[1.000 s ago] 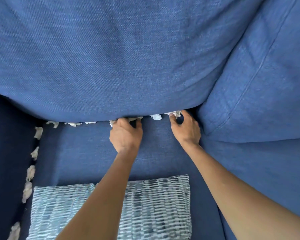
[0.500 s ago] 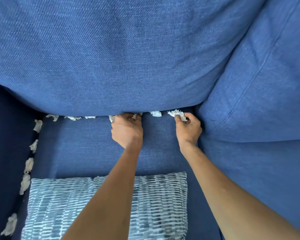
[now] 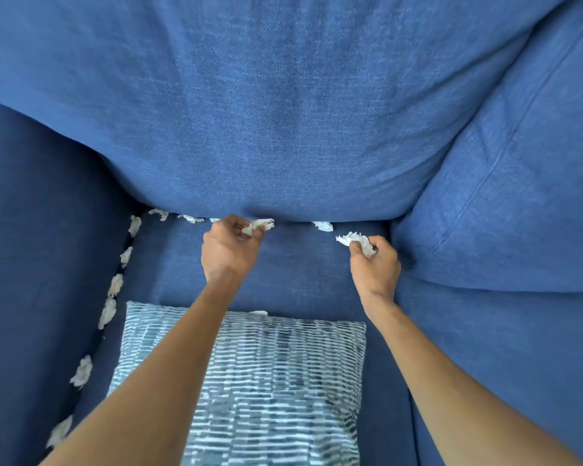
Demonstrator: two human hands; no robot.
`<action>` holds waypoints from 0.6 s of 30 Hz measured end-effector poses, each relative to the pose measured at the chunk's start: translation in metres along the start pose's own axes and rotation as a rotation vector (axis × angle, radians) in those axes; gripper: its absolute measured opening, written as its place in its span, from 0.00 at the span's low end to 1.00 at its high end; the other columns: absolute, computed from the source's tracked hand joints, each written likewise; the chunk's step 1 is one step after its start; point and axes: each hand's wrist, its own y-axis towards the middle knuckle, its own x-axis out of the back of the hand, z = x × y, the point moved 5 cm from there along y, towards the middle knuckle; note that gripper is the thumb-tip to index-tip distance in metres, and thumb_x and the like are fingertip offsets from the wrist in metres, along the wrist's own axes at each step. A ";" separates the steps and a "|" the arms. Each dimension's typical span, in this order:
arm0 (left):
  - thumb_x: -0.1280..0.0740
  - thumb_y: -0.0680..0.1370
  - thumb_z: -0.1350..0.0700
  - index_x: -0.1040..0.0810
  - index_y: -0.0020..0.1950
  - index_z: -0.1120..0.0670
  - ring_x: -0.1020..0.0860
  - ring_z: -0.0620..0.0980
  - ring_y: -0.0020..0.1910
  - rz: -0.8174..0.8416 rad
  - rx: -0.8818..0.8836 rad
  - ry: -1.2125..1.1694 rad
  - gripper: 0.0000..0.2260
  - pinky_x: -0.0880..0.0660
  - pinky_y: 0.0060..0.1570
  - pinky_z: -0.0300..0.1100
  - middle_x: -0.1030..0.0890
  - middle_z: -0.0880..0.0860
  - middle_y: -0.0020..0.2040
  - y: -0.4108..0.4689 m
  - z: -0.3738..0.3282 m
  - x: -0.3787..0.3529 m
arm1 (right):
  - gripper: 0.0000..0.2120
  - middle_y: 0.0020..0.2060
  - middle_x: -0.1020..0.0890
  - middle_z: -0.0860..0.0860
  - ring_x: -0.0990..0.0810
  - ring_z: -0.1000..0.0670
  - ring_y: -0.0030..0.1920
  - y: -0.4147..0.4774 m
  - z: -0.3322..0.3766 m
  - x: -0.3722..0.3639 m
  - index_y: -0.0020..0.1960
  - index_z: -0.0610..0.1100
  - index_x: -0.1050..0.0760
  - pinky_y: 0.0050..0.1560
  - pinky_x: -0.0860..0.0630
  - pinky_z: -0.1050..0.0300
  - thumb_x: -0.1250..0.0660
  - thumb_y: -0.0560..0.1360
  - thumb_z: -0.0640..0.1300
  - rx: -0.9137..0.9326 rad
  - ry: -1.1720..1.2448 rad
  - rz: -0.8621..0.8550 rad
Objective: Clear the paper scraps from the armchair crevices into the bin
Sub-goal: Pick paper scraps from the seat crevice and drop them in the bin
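I look down into a blue armchair. My left hand pinches a white paper scrap at the back crevice under the back cushion. My right hand holds a crumpled paper scrap lifted just off the seat cushion. One loose scrap lies in the back crevice between my hands. More scraps sit at the back left corner, and several scraps line the left side crevice. No bin is in view.
A blue-and-white patterned pillow lies on the front of the seat under my forearms, with a small scrap at its top edge. The dark left armrest and the right armrest cushion wall in the seat.
Both hands have pulled back from the back crevice, each with a paper scrap in its fingers. The view has shifted, and the pillow and left crevice show more fully.
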 end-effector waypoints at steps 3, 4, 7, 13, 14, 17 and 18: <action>0.28 0.74 0.47 0.21 0.48 0.50 0.24 0.48 0.39 -0.060 -0.009 0.007 0.09 0.30 0.41 0.38 0.23 0.43 0.37 -0.011 0.013 0.041 | 0.06 0.30 0.23 0.54 0.26 0.51 0.32 -0.021 0.022 -0.006 0.43 0.44 0.24 0.35 0.32 0.57 0.32 0.75 0.46 0.138 -0.112 0.083; 0.28 0.74 0.46 0.21 0.48 0.50 0.23 0.48 0.39 -0.075 -0.001 0.003 0.09 0.29 0.41 0.39 0.22 0.43 0.37 -0.016 0.019 0.057 | 0.06 0.29 0.23 0.53 0.25 0.48 0.34 -0.030 0.030 -0.011 0.43 0.45 0.24 0.36 0.33 0.57 0.32 0.75 0.47 0.180 -0.148 0.123; 0.26 0.72 0.46 0.21 0.46 0.50 0.21 0.47 0.38 -0.123 0.080 -0.044 0.10 0.27 0.40 0.40 0.20 0.45 0.37 -0.039 0.053 0.110 | 0.07 0.32 0.22 0.52 0.24 0.45 0.41 -0.062 0.050 -0.031 0.44 0.45 0.22 0.38 0.34 0.58 0.31 0.75 0.48 0.267 -0.243 0.248; 0.27 0.73 0.47 0.19 0.47 0.51 0.20 0.46 0.39 -0.335 0.253 -0.073 0.09 0.26 0.38 0.40 0.20 0.44 0.35 -0.136 0.139 0.224 | 0.08 0.33 0.19 0.50 0.21 0.44 0.36 -0.169 0.099 -0.069 0.39 0.44 0.23 0.34 0.30 0.56 0.30 0.73 0.47 0.366 -0.258 0.460; 0.28 0.73 0.47 0.20 0.47 0.50 0.21 0.45 0.39 -0.354 0.274 -0.073 0.09 0.28 0.37 0.39 0.21 0.43 0.36 -0.155 0.149 0.237 | 0.08 0.32 0.19 0.50 0.22 0.44 0.36 -0.193 0.107 -0.074 0.39 0.43 0.23 0.33 0.31 0.56 0.30 0.73 0.47 0.396 -0.265 0.504; 0.29 0.74 0.46 0.20 0.46 0.49 0.22 0.43 0.38 -0.443 0.321 -0.059 0.08 0.30 0.37 0.39 0.21 0.41 0.36 -0.209 0.175 0.273 | 0.08 0.32 0.20 0.49 0.23 0.43 0.36 -0.269 0.127 -0.085 0.40 0.42 0.23 0.33 0.29 0.53 0.31 0.73 0.46 0.522 -0.278 0.626; 0.29 0.74 0.46 0.20 0.46 0.48 0.22 0.43 0.38 -0.468 0.332 -0.040 0.07 0.29 0.37 0.39 0.21 0.41 0.35 -0.227 0.184 0.281 | 0.08 0.33 0.20 0.49 0.23 0.43 0.37 -0.294 0.129 -0.087 0.41 0.41 0.23 0.35 0.27 0.51 0.31 0.73 0.46 0.553 -0.284 0.658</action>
